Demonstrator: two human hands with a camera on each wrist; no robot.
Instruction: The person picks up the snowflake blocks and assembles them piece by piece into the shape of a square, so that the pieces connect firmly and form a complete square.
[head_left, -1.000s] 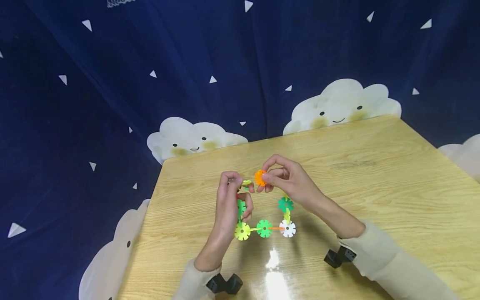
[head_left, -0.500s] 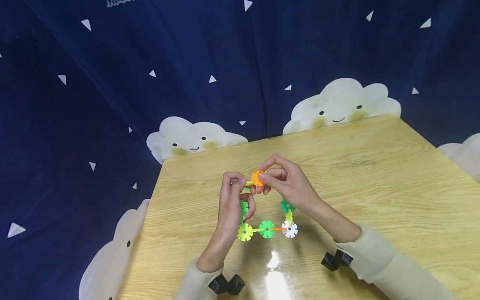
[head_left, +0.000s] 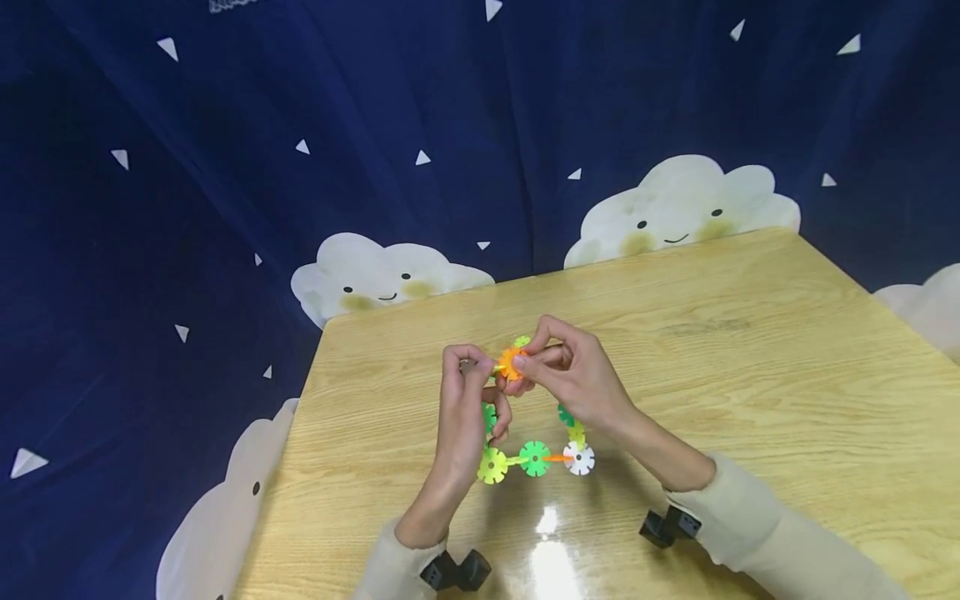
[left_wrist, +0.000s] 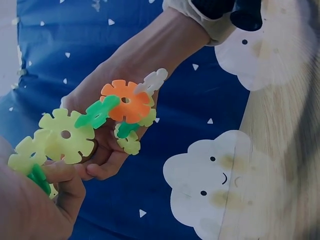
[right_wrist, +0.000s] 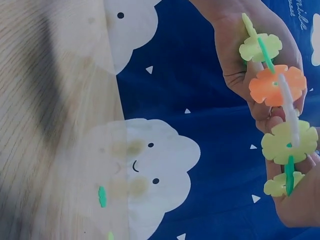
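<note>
Toothed plastic snowflake discs are joined edge to edge in a chain between my hands. My left hand pinches the chain's upper left part, beside green discs. In my right hand, thumb and fingers pinch an orange disc, which meets a thin yellow disc edge at the left fingertips. Whether their slots are engaged I cannot tell. Below hang a yellow disc, a green disc and a white disc. The left wrist view shows a second orange disc in the chain. Fingers hide several pieces.
The chain is held over a wooden table. Behind it hangs a dark blue curtain with white triangles and cloud prints. A small green piece shows before the tabletop in the right wrist view. Both wrists wear black cameras.
My right hand has moved slightly left and brought the orange disc to the yellow disc by my left fingertips. A yellow-green disc now shows above it. The lower chain has shifted slightly right.
</note>
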